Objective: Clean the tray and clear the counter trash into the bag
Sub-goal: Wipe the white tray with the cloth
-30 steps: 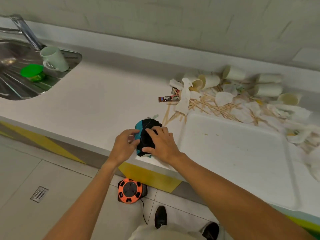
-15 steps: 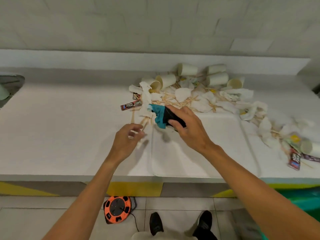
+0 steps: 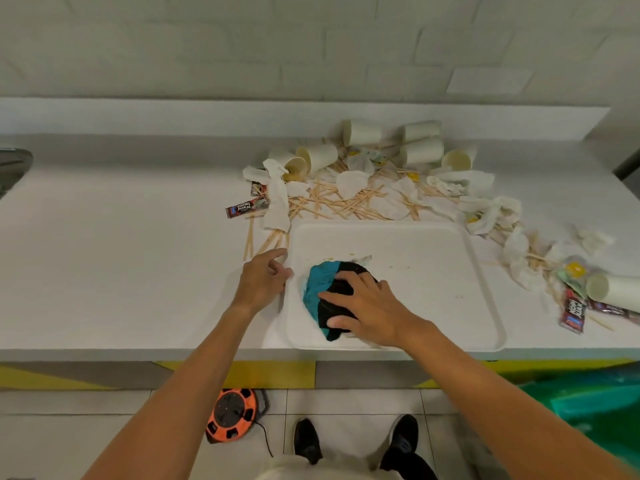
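A white tray (image 3: 419,292) lies at the counter's front edge with a few crumbs on it. My right hand (image 3: 372,306) presses flat on a teal and black cloth (image 3: 317,289) in the tray's left half, fingers spread over it. At the tray's left rim rests my left hand (image 3: 261,282), fingers relaxed and holding nothing. Behind and to the right of the tray the trash is spread: paper cups (image 3: 320,157), crumpled napkins (image 3: 277,202), wooden sticks (image 3: 332,206) and coffee sachets (image 3: 246,208). A green bag (image 3: 581,396) hangs below the counter at the right.
A lone paper cup (image 3: 613,289) and more sachets (image 3: 573,311) lie at the counter's right end. The sink's edge (image 3: 14,164) shows at the far left. An orange cable reel (image 3: 232,414) sits on the floor by my shoes.
My right hand has brought the cloth down from above the tray's far left corner onto the tray's near left part. My left hand has moved to the tray's rim.
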